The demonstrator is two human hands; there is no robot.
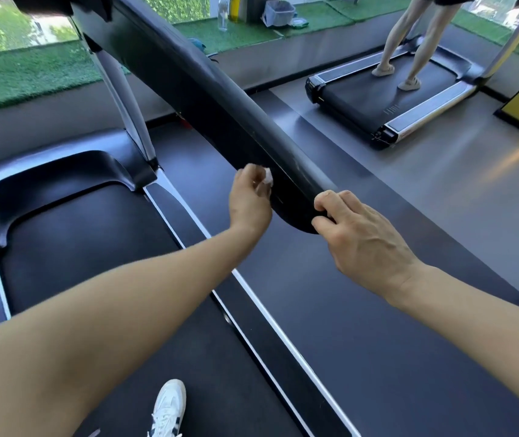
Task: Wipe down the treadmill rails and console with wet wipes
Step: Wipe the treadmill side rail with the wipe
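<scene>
A thick black treadmill rail runs from the upper left down to its rounded end near the middle. My left hand pinches a small crumpled white wet wipe against the rail's left side, close to the end. My right hand grips the rounded end of the rail, fingers curled over its top and thumb under it. Only the dark underside of the console shows at the top left corner.
The black treadmill belt lies below with my white shoe on it. A second treadmill at the upper right has a person standing on it. A bottle, a bin and a wipes pack sit on the green ledge.
</scene>
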